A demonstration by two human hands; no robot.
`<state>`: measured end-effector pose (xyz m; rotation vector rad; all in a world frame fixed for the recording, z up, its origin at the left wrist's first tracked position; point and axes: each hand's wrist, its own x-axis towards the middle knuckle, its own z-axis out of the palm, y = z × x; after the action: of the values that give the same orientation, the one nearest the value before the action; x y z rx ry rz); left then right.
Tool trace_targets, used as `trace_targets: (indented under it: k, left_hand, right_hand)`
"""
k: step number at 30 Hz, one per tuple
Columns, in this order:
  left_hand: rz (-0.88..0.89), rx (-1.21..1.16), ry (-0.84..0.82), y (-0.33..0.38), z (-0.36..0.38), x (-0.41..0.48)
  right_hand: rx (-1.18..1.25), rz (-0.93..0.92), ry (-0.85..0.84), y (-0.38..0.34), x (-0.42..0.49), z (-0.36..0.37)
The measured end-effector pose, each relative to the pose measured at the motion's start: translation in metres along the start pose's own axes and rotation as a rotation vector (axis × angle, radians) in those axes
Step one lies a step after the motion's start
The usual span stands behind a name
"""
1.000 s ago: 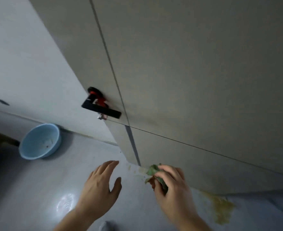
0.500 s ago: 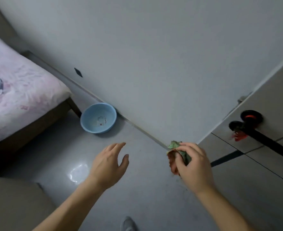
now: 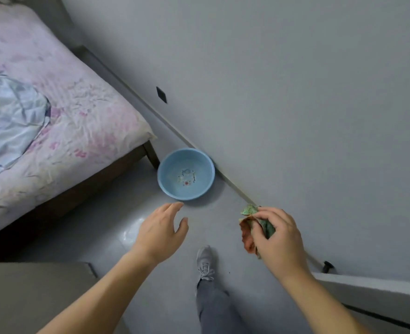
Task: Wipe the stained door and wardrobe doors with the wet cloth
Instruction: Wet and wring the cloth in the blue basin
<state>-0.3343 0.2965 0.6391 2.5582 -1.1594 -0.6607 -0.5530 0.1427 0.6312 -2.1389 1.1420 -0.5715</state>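
The bed (image 3: 54,131) runs off the left edge, so only one corner of it shows. Its wrinkled pink flowered sheet drapes over a dark wooden frame, and a crumpled pale blue cloth item (image 3: 11,121) on it is cut off at the left. At the lower left a flat beige surface (image 3: 30,295) fills the corner; what it belongs to is not clear.

The left hand (image 3: 161,233) hangs over the glossy grey floor (image 3: 98,227) with its fingers spread and loosely curved, holding nothing. Just beyond its fingertips sits a round, smooth, light blue basin (image 3: 186,174), touching the base of the wall and near the bed's leg. A small printed motif marks its bottom, too small to read, and whether there is water in it cannot be told.

Below the hands, one grey trouser leg and a grey laced shoe (image 3: 205,261) show; the rest of the person is out of view.

The right hand's (image 3: 275,239) grip is pinched around the wet cloth (image 3: 249,233), held in the air near the foot of the wall. The cloth is bunched, green at the top and reddish-brown on the hanging side; much of it is hidden in the fingers.

The plain pale wall (image 3: 295,104) carries a small dark diamond-shaped mark (image 3: 161,94). At the lower right, only a sliver of a pale panel's edge (image 3: 373,292) enters, with a small black knob (image 3: 327,266) by the wall.
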Motion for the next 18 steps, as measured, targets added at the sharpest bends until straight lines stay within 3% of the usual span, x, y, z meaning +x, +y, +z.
trace_targets:
  k: [7, 18]
  left_hand:
    - [-0.071, 0.008, -0.095, -0.085, 0.002, 0.156]
    - [0.056, -0.068, -0.378, -0.165, 0.077, 0.376]
  right_hand:
    - [0.052, 0.094, -0.112, 0.018, 0.13, 0.152]
    - [-0.075, 0.292, -0.145, 0.079, 0.236, 0.347]
